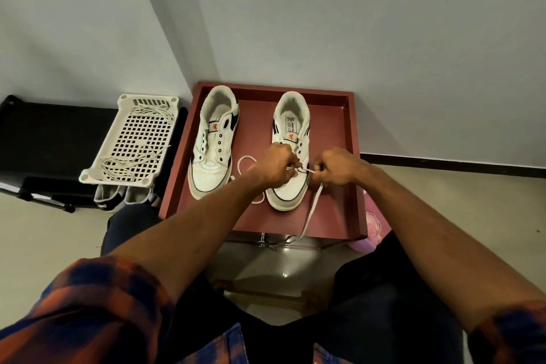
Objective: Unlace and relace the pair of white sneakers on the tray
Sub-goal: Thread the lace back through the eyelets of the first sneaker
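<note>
Over the front of the right shoe (285, 192), the fingers (292, 163) of the left hand (273, 167) are curled tight and pinch the white lace (313, 206). The right hand (339, 167) is just beside it. Its fingers are curled too, and they pinch the same lace. A short bit of lace runs between the two hands, low down by the first holes. From the right hand, one long end hangs down, goes across the tray (351, 139) and drops over its front edge. A loop (247, 156) of lace lies on the tray between the two shoes, and part of it is hidden behind the left arm.

The right shoe stands on the right side of the red tray, with its toe near the person. The holes higher up on this shoe have no lace in them. The left shoe (212, 139) stands on the left side of the tray, apart from the right one. It has no lace in any hole that shows.

Left of the tray is a white basket (97, 170) with square holes. Another lace (130, 161) lies on top of it. Two more shoes (110, 198) peek out from under the basket. A black stand (44, 133) is behind it. A pink thing (373, 223) shows by the right side of the tray. Both sleeves (97, 313) are checked orange and blue.
</note>
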Tool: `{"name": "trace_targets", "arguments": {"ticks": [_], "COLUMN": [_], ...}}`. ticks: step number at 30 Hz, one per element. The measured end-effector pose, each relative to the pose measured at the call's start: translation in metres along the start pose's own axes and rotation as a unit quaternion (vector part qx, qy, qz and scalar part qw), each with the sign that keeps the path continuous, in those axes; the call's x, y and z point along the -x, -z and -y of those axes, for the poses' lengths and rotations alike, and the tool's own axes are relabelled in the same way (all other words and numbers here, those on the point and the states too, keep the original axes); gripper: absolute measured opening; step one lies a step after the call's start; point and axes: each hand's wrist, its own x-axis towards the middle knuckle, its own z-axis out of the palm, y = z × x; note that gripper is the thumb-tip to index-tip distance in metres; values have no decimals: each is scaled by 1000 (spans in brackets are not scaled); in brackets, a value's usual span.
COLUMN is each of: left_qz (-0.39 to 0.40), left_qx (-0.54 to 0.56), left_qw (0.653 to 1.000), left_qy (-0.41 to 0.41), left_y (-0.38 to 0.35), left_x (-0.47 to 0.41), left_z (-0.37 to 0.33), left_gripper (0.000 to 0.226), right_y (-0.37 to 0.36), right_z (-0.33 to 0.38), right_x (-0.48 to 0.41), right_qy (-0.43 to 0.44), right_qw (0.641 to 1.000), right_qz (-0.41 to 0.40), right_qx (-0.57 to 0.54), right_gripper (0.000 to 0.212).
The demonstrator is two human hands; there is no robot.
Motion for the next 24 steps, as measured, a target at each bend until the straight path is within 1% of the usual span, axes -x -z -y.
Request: {"name": "trace_targets", "arguments": {"ticks": [3,4,5,7,9,10,13,14,17,20,22,24], "left_qz": [-10,-28,-59,-146,-225,-243,-241,-236,-215,-203,-189,-172], "left_qx": [-1,13,35,82,115,125,122,133,160,151,128,128], "left_qw": [1000,999,998,985,964,955,931,925,920,917,922,917], "left_qy": [2,10,17,38,82,118,245,266,286,308,313,335], "left_y": [-6,-10,-16,-30,-44,-50,-66,-69,-69,-68,-68,-68], "left_x": [5,9,14,28,47,55,71,74,69,63,58,53], "left_z": [-1,-2,-3,-5,-8,-9,-13,-13,-18,-25,-27,-26], "left_gripper": [24,25,27,31,32,34,50,56,78,95,103,109], "right_y": [0,-2,-4,-14,-27,-33,-45,-49,-49,-45,-44,-42], "right_z": [-8,-8,-9,-10,-11,-12,-9,-7,-3,-3,-6,-8], "right_x": [0,-1,-2,-5,-3,-1,2,2,-4,-12,-16,-20], "right_qy": [-7,-7,-4,-6,-6,-7,-23,-23,-5,10,30,46], "right_qw": [995,995,996,998,997,995,987,984,974,978,983,983], "right_qz": [62,66,56,17,-20,-36,-78,-92,-131,-107,-77,-48], "right_qx": [-75,-80,-73,-68,-76,-90,-139,-149,-183,-181,-167,-171], "right_gripper": [21,21,22,26,30,31,28,29,28,27,26,23]}}
